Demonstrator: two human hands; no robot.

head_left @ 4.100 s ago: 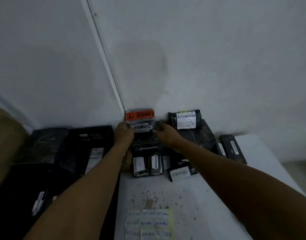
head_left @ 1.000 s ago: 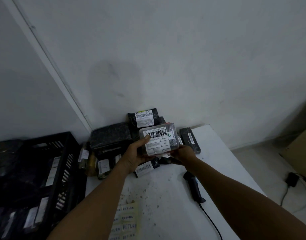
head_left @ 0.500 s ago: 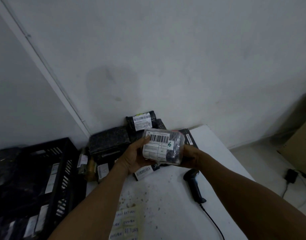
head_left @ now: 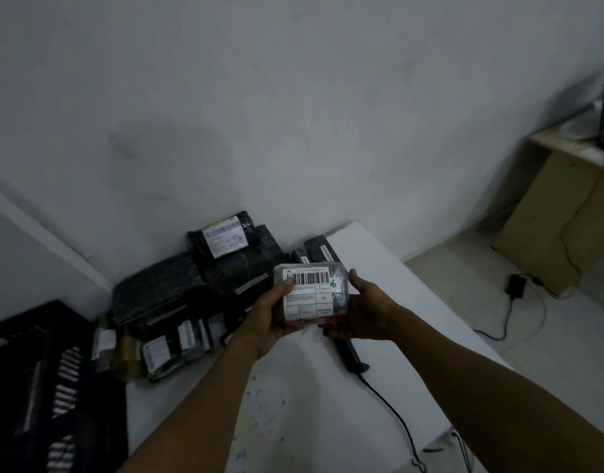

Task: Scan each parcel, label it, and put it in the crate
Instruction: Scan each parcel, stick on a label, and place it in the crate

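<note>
Scanner (head_left: 349,353) head hidden behind the right hand (head_left: 365,312); crate (head_left: 37,387) cut by the left frame edge; parcel (head_left: 312,293) label print too small, possibly blurred.

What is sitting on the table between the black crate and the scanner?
In the head view, a heap of black-wrapped parcels lies between the black crate and the scanner.

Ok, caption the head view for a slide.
Both hands hold a labelled parcel above the scanner.
</note>
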